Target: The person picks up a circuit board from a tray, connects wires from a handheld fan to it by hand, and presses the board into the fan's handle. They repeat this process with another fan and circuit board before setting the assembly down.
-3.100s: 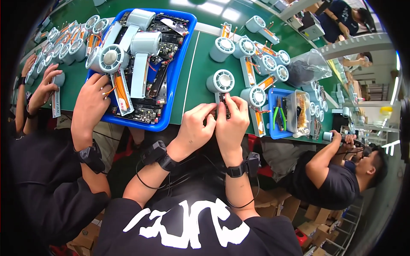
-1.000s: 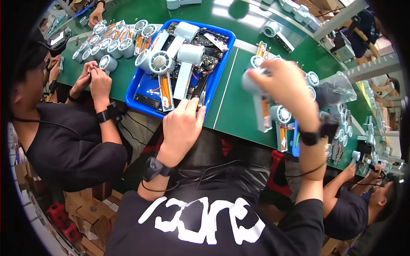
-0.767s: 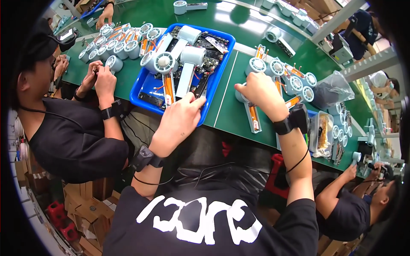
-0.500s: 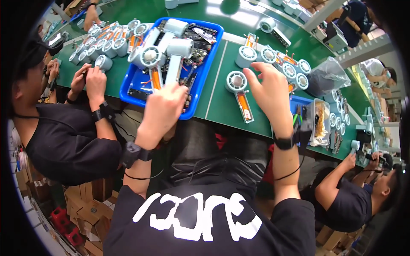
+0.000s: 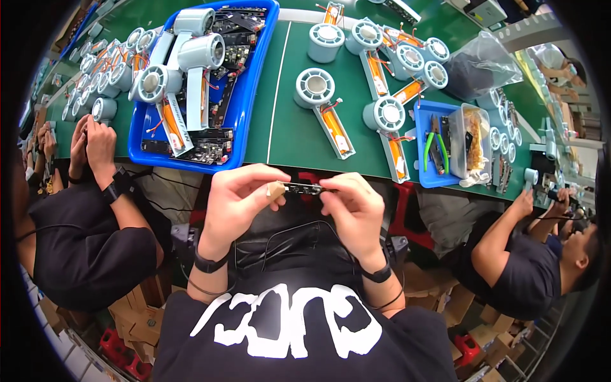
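Between my two hands, in front of the table's near edge, is a small black circuit board (image 5: 301, 188) held nearly level. My left hand (image 5: 238, 200) pinches its left end, with a tan wrap on the thumb. My right hand (image 5: 351, 207) pinches the right end between thumb and fingers. Beyond them, to the left, a blue tray (image 5: 251, 121) holds many similar circuit boards (image 5: 219, 148) and several light-blue fan units (image 5: 159, 83). Straight ahead on the green table lies a fan unit (image 5: 315, 88) with an orange battery in its open handle.
More fan units (image 5: 385, 114) cluster on the right of the table (image 5: 280, 114). A blue bin (image 5: 439, 181) there holds green-handled pliers (image 5: 436, 153) beside a clear box (image 5: 472, 143). A plastic bag (image 5: 480, 67) stands behind. Co-workers sit at left (image 5: 95, 242) and right (image 5: 522, 254).
Both hands have drawn back from the table toward my body and now hold a circuit board together. Another fan unit now lies on the right side. The view has shifted.
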A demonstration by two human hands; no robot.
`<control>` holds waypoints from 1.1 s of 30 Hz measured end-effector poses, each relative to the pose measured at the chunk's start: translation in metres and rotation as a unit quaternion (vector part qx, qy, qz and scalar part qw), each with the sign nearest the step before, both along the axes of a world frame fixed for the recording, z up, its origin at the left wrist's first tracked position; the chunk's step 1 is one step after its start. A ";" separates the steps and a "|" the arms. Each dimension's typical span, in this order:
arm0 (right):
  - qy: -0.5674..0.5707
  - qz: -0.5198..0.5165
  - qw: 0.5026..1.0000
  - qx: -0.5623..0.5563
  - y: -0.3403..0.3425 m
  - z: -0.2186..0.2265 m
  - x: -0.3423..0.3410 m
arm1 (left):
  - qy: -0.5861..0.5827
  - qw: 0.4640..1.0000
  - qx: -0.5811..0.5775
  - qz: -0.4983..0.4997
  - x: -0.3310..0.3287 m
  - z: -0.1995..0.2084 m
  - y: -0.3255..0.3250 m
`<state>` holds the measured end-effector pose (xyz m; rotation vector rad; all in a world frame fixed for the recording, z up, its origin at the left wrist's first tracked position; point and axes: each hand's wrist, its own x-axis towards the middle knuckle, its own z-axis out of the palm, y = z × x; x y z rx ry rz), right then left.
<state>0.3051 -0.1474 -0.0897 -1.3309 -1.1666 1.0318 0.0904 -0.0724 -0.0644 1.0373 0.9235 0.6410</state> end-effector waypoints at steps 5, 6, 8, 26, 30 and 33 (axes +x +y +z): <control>0.233 0.057 0.953 -0.184 0.005 -0.018 0.023 | -0.204 0.974 0.075 0.070 0.045 -0.057 0.002; 0.255 0.053 0.945 -0.199 0.008 -0.018 0.019 | -0.236 0.968 0.057 0.069 0.049 -0.065 0.004; 0.296 0.046 0.926 -0.232 0.016 -0.019 0.014 | -0.300 0.951 0.023 0.071 0.053 -0.079 0.007; -0.359 -0.006 0.933 0.003 0.137 -0.032 0.028 | -0.177 0.976 -0.071 0.100 0.049 -0.110 0.064; -0.368 -0.029 0.929 0.018 0.141 -0.045 0.026 | -0.177 0.977 -0.059 0.100 0.055 -0.107 0.072; -0.385 -0.025 0.920 0.068 0.144 -0.052 0.024 | -0.161 0.981 -0.031 0.102 0.058 -0.109 0.078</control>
